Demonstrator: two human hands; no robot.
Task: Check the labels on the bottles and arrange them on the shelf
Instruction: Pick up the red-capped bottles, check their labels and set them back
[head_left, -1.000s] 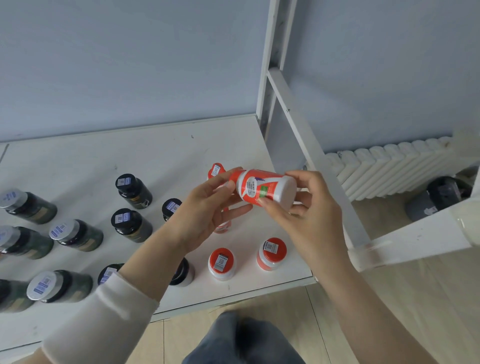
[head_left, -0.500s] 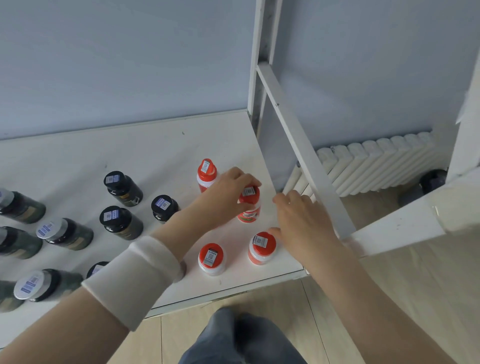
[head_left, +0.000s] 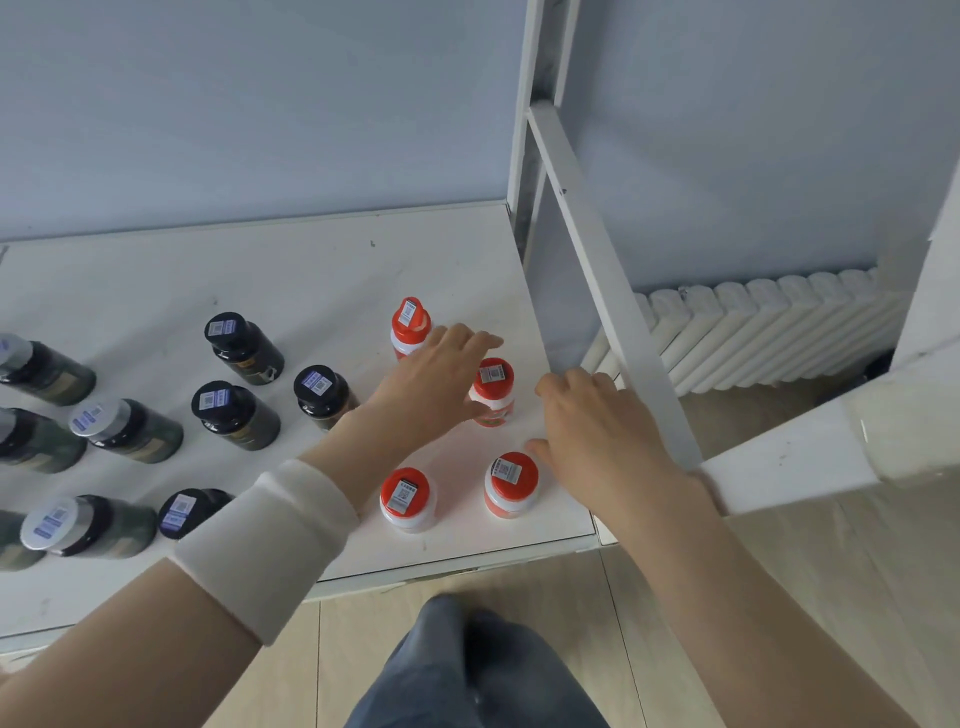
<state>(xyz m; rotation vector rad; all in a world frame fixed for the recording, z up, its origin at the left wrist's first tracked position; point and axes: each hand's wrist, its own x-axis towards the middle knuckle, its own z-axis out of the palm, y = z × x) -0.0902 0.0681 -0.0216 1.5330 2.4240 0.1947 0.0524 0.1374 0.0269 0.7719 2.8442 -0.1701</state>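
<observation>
Several red-capped white bottles stand upright on the white shelf (head_left: 311, 270) near its right end. One red-capped bottle (head_left: 493, 391) stands between my hands. My left hand (head_left: 434, 384) hovers just left of it with fingers spread and straight, holding nothing. My right hand (head_left: 592, 431) is to the bottle's right, fingers relaxed over the shelf, also holding nothing. Another red bottle (head_left: 409, 326) stands behind my left hand, and two more red bottles (head_left: 408, 499) (head_left: 510, 484) stand near the front edge.
Several dark bottles with black caps (head_left: 236, 413) or silver caps (head_left: 122, 428) stand in rows on the left. A white slanted frame bar (head_left: 608, 280) and upright post bound the shelf's right end. A white radiator (head_left: 758, 332) lies beyond. My legs are below.
One second ago both hands held the red bottle sideways in the air. It now stands upright on the shelf, and my left hand has let go of it and opened.
</observation>
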